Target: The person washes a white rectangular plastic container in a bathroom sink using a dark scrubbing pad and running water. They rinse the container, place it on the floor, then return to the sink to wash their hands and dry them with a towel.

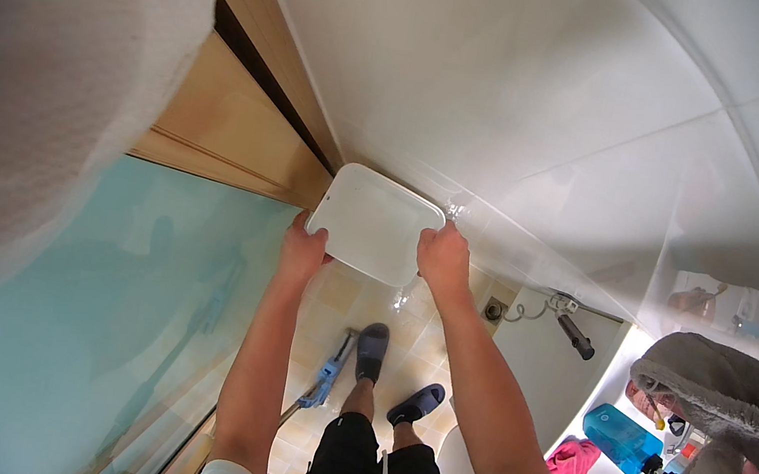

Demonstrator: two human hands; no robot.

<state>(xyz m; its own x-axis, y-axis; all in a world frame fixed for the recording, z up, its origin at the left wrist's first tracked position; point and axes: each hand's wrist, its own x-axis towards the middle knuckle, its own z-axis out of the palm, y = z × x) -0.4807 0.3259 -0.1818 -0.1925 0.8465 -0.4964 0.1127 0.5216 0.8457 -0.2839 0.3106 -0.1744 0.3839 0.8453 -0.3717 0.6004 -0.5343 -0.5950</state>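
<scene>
A white, rounded-rectangular plastic tray or shallow basin (374, 225) is held out in front of me above the tiled floor. My left hand (305, 250) grips its near-left corner, with the thumb over the rim. On the opposite side, my right hand (446, 255) grasps the right edge. The tray's underside is hidden, and its pale inner surface faces me. Wet, shiny patches show on the floor beside its right edge and just below it.
A blue squeeze mop (323, 382) stands left of my slippers (371, 351). Frosted glass (107, 311) lines the left. To the right are a floor drain (494, 309), a dark hand sprayer (575, 337), a white sink holding a pink cloth (571, 465), a blue pump bottle (622, 440) and grey towels (721, 373).
</scene>
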